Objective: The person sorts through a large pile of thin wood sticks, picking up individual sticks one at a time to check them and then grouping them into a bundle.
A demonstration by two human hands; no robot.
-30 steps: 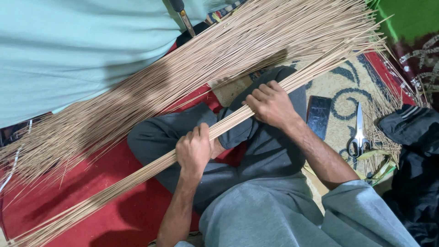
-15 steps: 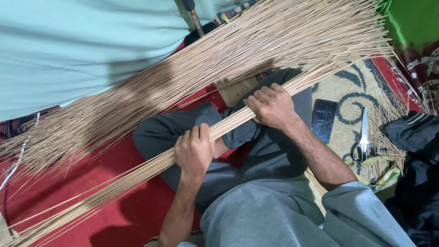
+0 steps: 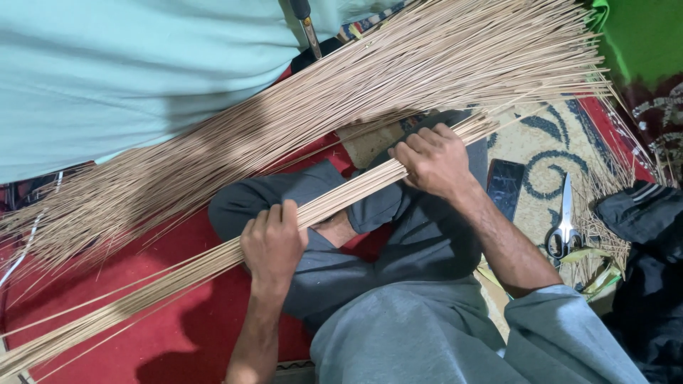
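Observation:
I sit cross-legged in grey trousers on a red patterned carpet [image 3: 178, 341]. A long thin bundle of tan sticks [image 3: 178, 274] runs diagonally across my lap, from lower left to upper right. My left hand [image 3: 274, 242] is closed around its middle. My right hand [image 3: 430, 160] grips the same bundle farther up, near its upper end. Behind it a much larger heap of the same sticks [image 3: 341, 92] fans out across the floor.
A pale green wall [image 3: 107, 71] stands at the upper left. A black phone [image 3: 506, 186] and a pair of scissors [image 3: 565, 224] lie on the carpet to my right. A dark garment [image 3: 651, 249] sits at the right edge, green cloth [image 3: 640, 35] above it.
The view has shifted slightly. Both hands keep the same hold on the stick bundle, with hardly any movement.

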